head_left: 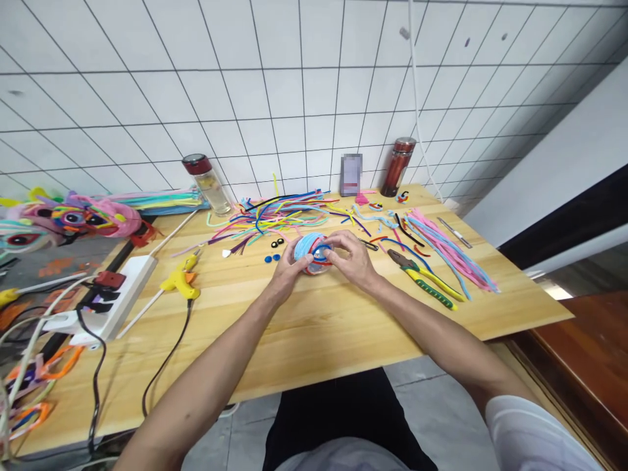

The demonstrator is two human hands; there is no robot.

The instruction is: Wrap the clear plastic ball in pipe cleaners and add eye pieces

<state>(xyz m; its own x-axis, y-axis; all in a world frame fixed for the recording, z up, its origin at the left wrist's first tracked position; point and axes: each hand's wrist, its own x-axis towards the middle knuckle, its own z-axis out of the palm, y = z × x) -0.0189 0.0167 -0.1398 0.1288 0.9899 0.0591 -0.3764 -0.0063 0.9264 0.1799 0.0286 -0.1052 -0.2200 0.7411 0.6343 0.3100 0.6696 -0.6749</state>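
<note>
Between my two hands is a round craft piece (306,244), wrapped in light blue pipe cleaner with red and dark blue pipe cleaner bent around its open side. My left hand (289,273) is closed on its left side, thumb near the lower front edge. On the other side, my right hand (354,259) pinches the dark blue pipe cleaner (321,251) at the rim; its fingertips partly cover that spot. Small blue discs (272,259) and black ring-like pieces (277,243) lie left of the piece.
A yellow hot glue gun (180,280) and a white power strip (128,288) with cords lie left. Green-yellow pliers (426,281) and pink and blue pipe cleaners (446,248) lie right. A glass bottle (210,186), phone (351,175) and red flask (398,169) stand at the wall.
</note>
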